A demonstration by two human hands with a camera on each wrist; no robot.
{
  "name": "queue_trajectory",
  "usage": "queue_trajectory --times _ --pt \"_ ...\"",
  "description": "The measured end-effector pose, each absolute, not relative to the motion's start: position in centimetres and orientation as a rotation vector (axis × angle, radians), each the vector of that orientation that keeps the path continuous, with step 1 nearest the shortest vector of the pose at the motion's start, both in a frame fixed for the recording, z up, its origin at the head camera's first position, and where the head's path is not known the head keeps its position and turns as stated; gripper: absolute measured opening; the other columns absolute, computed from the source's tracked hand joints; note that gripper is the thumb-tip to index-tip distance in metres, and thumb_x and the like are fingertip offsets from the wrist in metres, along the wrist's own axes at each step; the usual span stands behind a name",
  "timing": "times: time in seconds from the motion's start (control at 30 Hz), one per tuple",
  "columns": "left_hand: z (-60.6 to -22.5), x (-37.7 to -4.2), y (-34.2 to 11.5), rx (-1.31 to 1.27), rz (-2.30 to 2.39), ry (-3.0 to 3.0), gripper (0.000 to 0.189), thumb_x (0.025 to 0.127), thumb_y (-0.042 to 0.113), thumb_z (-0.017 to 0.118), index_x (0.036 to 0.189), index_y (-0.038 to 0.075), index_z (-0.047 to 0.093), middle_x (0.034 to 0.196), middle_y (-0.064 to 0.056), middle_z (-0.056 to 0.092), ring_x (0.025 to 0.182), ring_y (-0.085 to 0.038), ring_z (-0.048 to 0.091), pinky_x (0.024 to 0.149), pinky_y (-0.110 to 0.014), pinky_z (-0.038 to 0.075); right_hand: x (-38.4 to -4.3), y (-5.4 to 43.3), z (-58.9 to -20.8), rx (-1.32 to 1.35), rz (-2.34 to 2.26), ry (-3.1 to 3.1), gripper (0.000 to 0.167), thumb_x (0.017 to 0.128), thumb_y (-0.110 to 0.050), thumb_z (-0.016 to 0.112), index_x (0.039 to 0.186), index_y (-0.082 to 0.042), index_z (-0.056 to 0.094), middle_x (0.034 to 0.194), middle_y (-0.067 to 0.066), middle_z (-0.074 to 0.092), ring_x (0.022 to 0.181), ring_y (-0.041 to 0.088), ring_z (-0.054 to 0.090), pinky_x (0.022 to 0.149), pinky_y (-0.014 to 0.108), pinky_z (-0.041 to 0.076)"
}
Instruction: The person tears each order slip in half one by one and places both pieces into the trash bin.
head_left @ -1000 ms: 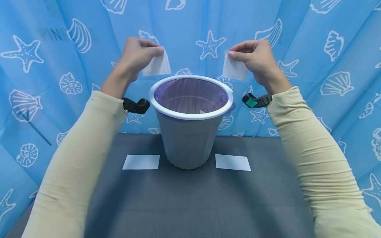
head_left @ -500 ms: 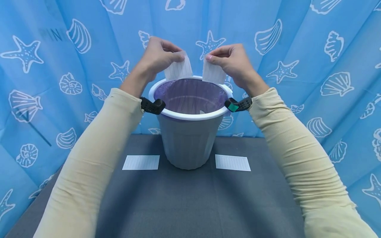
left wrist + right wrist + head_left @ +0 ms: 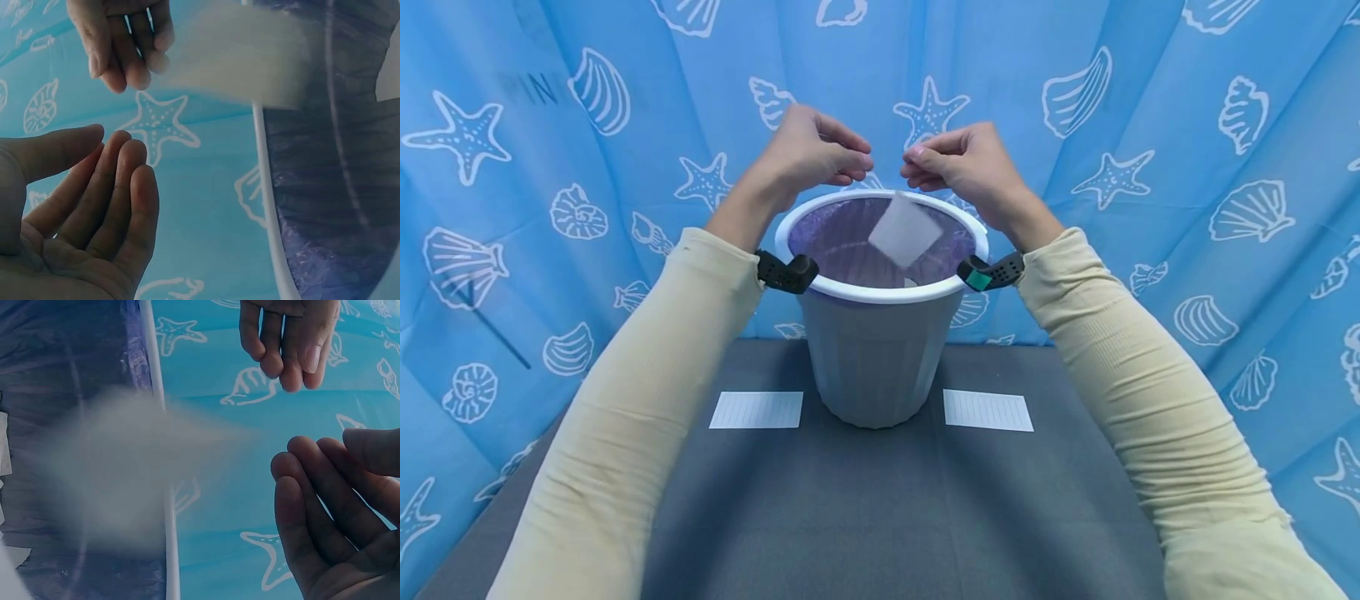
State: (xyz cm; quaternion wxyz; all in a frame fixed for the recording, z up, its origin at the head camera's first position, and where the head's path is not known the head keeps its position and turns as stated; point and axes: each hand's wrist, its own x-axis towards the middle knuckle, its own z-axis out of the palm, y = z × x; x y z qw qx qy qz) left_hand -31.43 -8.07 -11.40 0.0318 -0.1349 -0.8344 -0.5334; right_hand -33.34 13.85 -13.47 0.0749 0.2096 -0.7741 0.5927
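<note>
My left hand point(image 3: 816, 154) and right hand point(image 3: 966, 171) hover above the far rim of a grey bin point(image 3: 876, 362), fingertips facing each other across a small gap. Nothing is held in either one; the fingers are loosely bent, with thumbs apart from them in the wrist views. A white piece of paper point(image 3: 906, 231) is in the air at the bin's mouth, tilted. Blurred paper also shows beside the hands in the left wrist view point(image 3: 244, 56) and the right wrist view point(image 3: 119, 475). Purple liner point(image 3: 842, 237) covers the bin's inside.
On the grey tabletop point(image 3: 880, 508), a lined white paper slip point(image 3: 756, 410) lies left of the bin and another lined slip point(image 3: 988, 410) lies right of it. White scraps point(image 3: 5, 450) show inside the bin. A blue shell-patterned curtain point(image 3: 880, 50) hangs behind.
Both hands moved inward over the bin, each pinching a piece of paper, then let go. The paper has dropped toward the bin's mouth. The two slips on the table have stayed put.
</note>
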Motion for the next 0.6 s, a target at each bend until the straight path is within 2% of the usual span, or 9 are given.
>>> queue_trajectory --times 0.17,0.4,0.6 --pt "-11.9 -31.3 -8.3 -0.393 -1.64 -2.574 0.031 0.096 0.015 0.072 0.124 0.002 0.07 0.117 -0.011 0.069 0.104 -0.021 0.067 0.09 -0.028 0.054 -33.3 14.4 -14.0 0.684 1.848 -2.292 0.017 0.097 -0.011 0.069 0.1 0.003 0.078 0.085 0.007 0.076 0.081 0.018 0.073 0.079 0.029 0.058" --pt "-13.0 -31.1 -9.8 -0.38 -1.714 -2.512 0.034 0.095 0.016 0.072 0.125 0.0 0.069 0.119 -0.013 0.069 0.105 -0.024 0.067 0.091 -0.03 0.054 -32.7 16.3 -14.8 0.672 1.836 -2.271 0.021 0.096 -0.011 0.071 0.108 0.005 0.075 0.087 0.008 0.076 0.083 0.019 0.073 0.08 0.029 0.058" --pt "-14.1 -30.8 -12.5 -0.376 -1.823 -2.39 0.037 0.093 0.015 0.075 0.125 -0.003 0.067 0.115 -0.013 0.069 0.105 -0.025 0.068 0.096 -0.035 0.052 -32.2 19.1 -15.4 0.647 1.917 -2.185 0.017 0.094 -0.011 0.074 0.104 0.002 0.077 0.089 0.01 0.077 0.084 0.02 0.074 0.081 0.029 0.058"
